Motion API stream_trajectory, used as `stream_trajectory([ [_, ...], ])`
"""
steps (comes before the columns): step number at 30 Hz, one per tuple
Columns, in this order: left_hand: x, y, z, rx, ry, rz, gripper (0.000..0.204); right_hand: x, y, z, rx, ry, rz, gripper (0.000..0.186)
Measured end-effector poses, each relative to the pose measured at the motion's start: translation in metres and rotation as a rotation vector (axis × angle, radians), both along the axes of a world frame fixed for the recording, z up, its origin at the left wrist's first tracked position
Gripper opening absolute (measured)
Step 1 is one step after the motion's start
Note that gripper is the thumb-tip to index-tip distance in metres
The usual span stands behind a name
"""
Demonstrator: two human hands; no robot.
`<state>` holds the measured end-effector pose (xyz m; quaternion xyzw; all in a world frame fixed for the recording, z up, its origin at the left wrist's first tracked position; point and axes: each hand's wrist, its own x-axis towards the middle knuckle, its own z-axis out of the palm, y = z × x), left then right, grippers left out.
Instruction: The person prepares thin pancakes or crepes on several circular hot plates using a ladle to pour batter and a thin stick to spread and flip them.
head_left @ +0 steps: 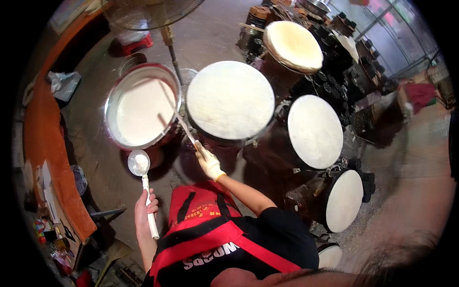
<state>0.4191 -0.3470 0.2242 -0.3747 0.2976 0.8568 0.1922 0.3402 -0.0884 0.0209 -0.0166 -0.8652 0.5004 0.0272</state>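
My bare left hand (145, 208) is closed around the wrapped pale handle of a ladle (138, 162). White batter clings inside the ladle's bowl, which sits just outside the near rim of a large metal basin (109, 119). Pale, creamy batter (138, 112) fills much of that basin. In a whitish work glove, my right hand (209, 162) grips a long thin stick (186, 128). The stick's far end is blurred and reaches over the right part of the basin. Beside it lies a round flat griddle (230, 100) with a dry, whitish surface, close to my right hand but apart from it.
More round whitish griddles (315, 131) on drum-like stoves curve along my right. One farther back carries a yellowish round top (294, 45). Black perforated coal cylinders (330, 86) are stacked behind them. A standing fan (153, 14) rises beyond the basin; an orange-brown counter (45, 129) borders the left.
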Motion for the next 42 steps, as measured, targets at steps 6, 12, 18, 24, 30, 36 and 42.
stream_trajectory([
  [6, -0.037, -0.092, -0.030, -0.251, 0.052, -0.171, 0.016, -0.132, -0.082, -0.036, 0.000, -0.182, -0.498, 0.041],
  [12, -0.107, -0.148, -0.068, -0.379, 0.058, -0.364, 0.011, -0.143, -0.086, -0.061, 0.162, -0.615, -0.586, 0.058],
  [18, -0.195, -0.155, -0.127, -0.346, 0.060, -0.539, 0.011, 0.047, -0.086, -0.035, 0.403, -0.530, -0.442, 0.042],
  [24, -0.256, -0.134, -0.206, -0.248, 0.049, -0.561, 0.013, 0.303, -0.097, 0.022, 0.514, -0.872, -0.472, 0.038],
  [30, -0.212, -0.069, -0.137, -0.134, 0.153, -0.507, 0.018, 0.305, -0.146, 0.093, 0.371, -0.723, -0.678, 0.029],
  [36, -0.112, 0.020, -0.082, -0.300, 0.374, -0.590, 0.019, 0.111, -0.144, 0.156, -0.532, -0.241, -0.593, 0.035],
  [42, -0.091, 0.081, -0.065, -0.355, 0.653, -0.725, 0.028, 0.091, -0.104, 0.244, -0.744, -0.352, -0.373, 0.032],
])
